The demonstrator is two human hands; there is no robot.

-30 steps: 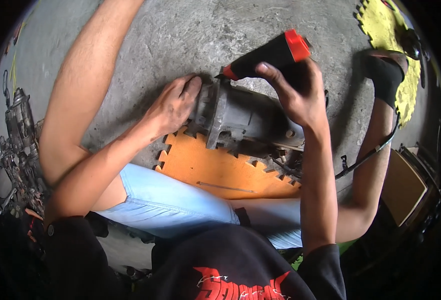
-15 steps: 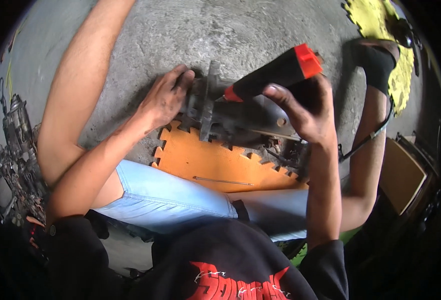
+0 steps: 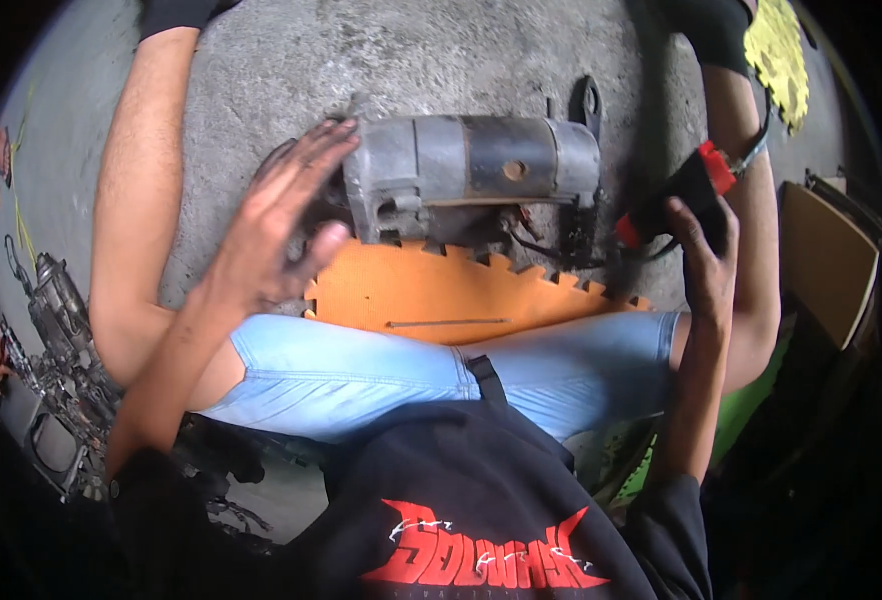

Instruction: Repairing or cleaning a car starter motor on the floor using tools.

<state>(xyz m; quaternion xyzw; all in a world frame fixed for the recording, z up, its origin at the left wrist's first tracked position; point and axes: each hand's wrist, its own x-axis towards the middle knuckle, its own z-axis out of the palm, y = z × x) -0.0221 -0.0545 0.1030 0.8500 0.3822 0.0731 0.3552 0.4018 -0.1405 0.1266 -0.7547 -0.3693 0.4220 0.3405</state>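
Note:
A grey and black starter motor point(image 3: 441, 158) lies on its side across the concrete floor in front of me. My left hand point(image 3: 286, 222) is at its left end, fingers stretched out and thumb apart. The fingertips are by the motor's end flange; whether they touch it I cannot tell. Off the motor's right end, my right hand point(image 3: 706, 245) is closed around a black handheld tool point(image 3: 666, 208) with red ends and a cable. The tool hangs above the floor, away from the motor. Beneath the motor's near side runs an orange foam mat point(image 3: 416, 285).
A thin metal rod point(image 3: 451, 322) rests on the orange mat. Behind the motor's right end lies a dark wrench-like tool point(image 3: 589, 100). Greasy machine parts point(image 3: 56, 310) are piled at far left. A brown board point(image 3: 831, 265) leans at right, with a yellow mat point(image 3: 776, 60) beyond.
My right hand has drawn the black and red tool away from the motor, to the right and down. My left hand has opened out. The view has shifted too.

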